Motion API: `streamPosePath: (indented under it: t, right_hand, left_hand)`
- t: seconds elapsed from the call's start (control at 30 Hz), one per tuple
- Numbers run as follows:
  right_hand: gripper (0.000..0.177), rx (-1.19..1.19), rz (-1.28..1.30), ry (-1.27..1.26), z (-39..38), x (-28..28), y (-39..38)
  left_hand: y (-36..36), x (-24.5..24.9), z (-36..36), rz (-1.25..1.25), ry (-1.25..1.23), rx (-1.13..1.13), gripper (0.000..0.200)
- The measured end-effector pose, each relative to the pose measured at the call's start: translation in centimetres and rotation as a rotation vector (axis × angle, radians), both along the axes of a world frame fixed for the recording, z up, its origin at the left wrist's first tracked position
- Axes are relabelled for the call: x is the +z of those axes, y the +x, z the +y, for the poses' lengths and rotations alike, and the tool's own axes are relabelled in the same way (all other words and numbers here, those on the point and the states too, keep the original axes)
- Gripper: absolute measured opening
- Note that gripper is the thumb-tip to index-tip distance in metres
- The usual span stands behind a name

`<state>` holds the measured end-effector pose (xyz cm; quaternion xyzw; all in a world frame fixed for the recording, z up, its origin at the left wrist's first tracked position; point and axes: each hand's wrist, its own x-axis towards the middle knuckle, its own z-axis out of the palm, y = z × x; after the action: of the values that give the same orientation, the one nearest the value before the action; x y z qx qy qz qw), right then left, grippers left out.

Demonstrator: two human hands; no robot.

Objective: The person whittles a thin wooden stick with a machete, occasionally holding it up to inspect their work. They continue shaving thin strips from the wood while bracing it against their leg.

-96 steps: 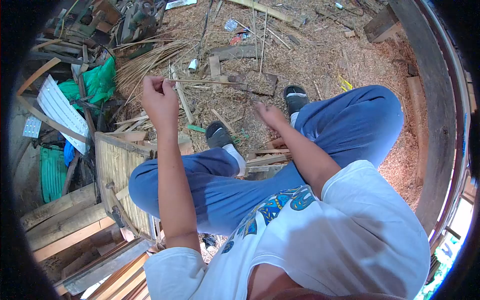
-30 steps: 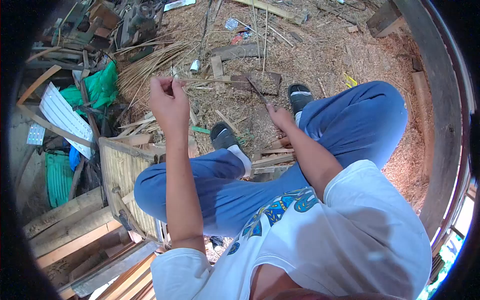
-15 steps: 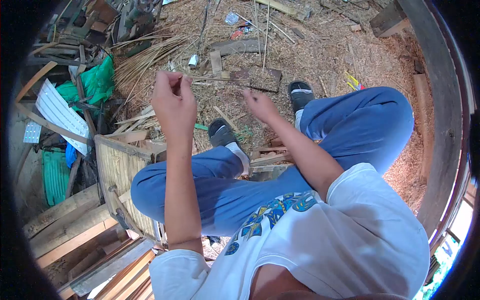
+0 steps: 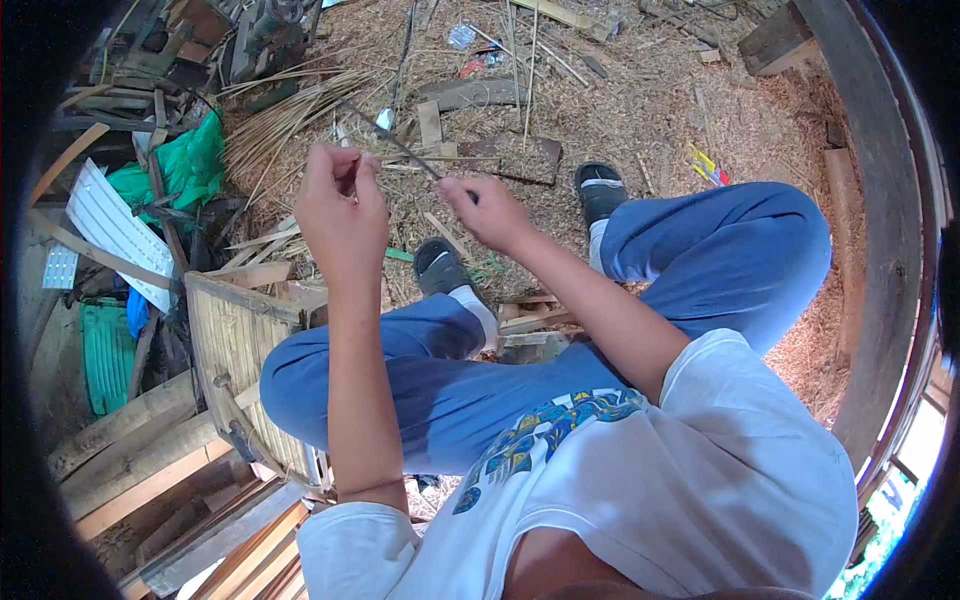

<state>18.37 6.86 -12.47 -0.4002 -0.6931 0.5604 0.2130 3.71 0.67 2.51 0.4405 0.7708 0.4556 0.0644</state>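
Note:
My left hand [image 4: 345,195] is raised on the left, its thumb and fingertips pinched together on a thin bamboo strip [image 4: 462,158] that runs off to the right. To its right, my right hand [image 4: 487,212] is closed around a knife [image 4: 395,143]. The long, narrow dark blade slants up and left from the fist, crossing near the strip in this view; the dark end of the handle shows under the fingers. Both hands are held in front of my knees, over the littered ground.
A bundle of thin bamboo strips [image 4: 290,125] lies on the shavings at upper left. A woven wooden panel with a hammer [image 4: 235,400] stands by my left knee. Green plastic [image 4: 180,165] and scrap wood crowd the left. A yellow-and-red object [image 4: 708,166] lies beyond my right knee.
My right hand has moved left, closer to the left hand, and the knife blade has swung into view pointing up and left. My left hand stays nearly in place.

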Motion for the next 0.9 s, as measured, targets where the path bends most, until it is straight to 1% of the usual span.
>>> streamPosePath:
  t: [0.03, 0.1, 0.17, 0.2, 0.27, 0.3, 0.33, 0.37, 0.43, 0.47, 0.5, 0.53, 0.57, 0.63, 0.7, 0.77, 0.8, 0.87, 0.9]
  right_hand:
    - [0.069, -0.06, 0.022, 0.057, -0.4, -2.0, 0.4]
    - [0.079, 0.066, -0.393, -0.186, 1.1, -8.5, 3.3]
    - [0.085, -0.09, -0.554, -0.192, 1.0, -14.9, 6.9]
    - [0.084, -0.109, -0.605, -0.209, 1.0, -16.1, 7.5]
    - [0.083, -0.146, -0.71, -0.239, 1.2, -17.1, 8.1]
    - [0.082, -0.114, -0.623, -0.305, 1.3, -14.9, 7.6]
    - [0.081, -0.076, -0.537, -0.369, 1.4, -10.0, 6.2]
    - [0.08, -0.034, -0.452, -0.433, 1.3, -6.8, 4.6]
    - [0.076, 0.013, -0.266, -0.026, 0.9, -5.1, 1.8]
    - [0.076, 0.044, -0.191, -0.024, 0.5, -3.9, 1.1]
    - [0.075, 0.071, -0.115, -0.022, 0.2, -0.8, 0.6]
    - [0.075, 0.097, -0.037, -0.018, 0.2, 0.8, 0.4]
    - [0.076, 0.091, -0.087, -0.042, 0.2, 0.3, 0.6]
    - [0.077, 0.078, -0.182, -0.094, 0.3, -3.2, 1.8]
    - [0.079, -0.001, -0.43, -0.246, 0.8, -11.3, 4.9]
    - [0.075, -0.032, -0.481, -0.297, 1.2, -14.0, 7.7]
    - [0.074, -0.053, -0.504, -0.32, 1.2, -13.2, 7.9]
    - [0.076, -0.093, -0.45, -0.217, 1.3, -12.2, 5.6]
    - [0.077, -0.11, -0.426, -0.168, 1.2, -10.7, 4.3]
  left_hand:
    - [0.0, 0.1, 0.0, -0.011, -0.002, 0.001, 0.009]
    - [0.1, 0.2, 0.0, -0.033, -0.007, 0.0, 0.008]
    - [-0.3, -0.2, 0.1, -0.07, 0.02, 0.002, 0.008]
    - [-0.5, -0.2, 0.2, -0.091, 0.035, 0.0, 0.007]
    - [-0.7, 0.1, 0.2, -0.033, -0.044, -0.018, 0.005]
    - [-0.7, 0.1, 0.2, -0.006, -0.082, -0.02, 0.004]
    - [-0.8, 0.0, 0.3, 0.006, -0.048, -0.025, 0.005]
    - [-1.0, -0.2, 0.2, 0.019, -0.016, -0.025, 0.006]
    - [-1.2, -0.6, -0.1, 0.023, 0.017, -0.021, 0.006]
    - [-1.3, -0.7, -0.2, 0.016, 0.023, -0.018, 0.006]
    - [-1.3, -0.8, -0.2, 0.009, 0.03, -0.017, 0.007]
    - [-1.0, -0.4, -0.2, 0.008, 0.007, -0.011, 0.006]
    - [-0.6, 0.1, -0.1, 0.009, -0.015, -0.006, 0.006]
    - [-0.5, 0.3, -0.2, 0.028, -0.031, 0.004, 0.006]
    - [-1.1, -0.6, -0.1, 0.062, -0.017, 0.016, 0.006]
    - [-1.3, -0.5, -0.1, -0.017, -0.009, 0.022, 0.005]
    - [-1.5, -0.4, 0.0, -0.055, -0.002, 0.019, 0.006]
    - [-1.7, -0.5, 0.1, 0.003, -0.015, 0.02, 0.006]
    - [-1.7, -0.7, 0.0, 0.029, -0.024, 0.023, 0.006]
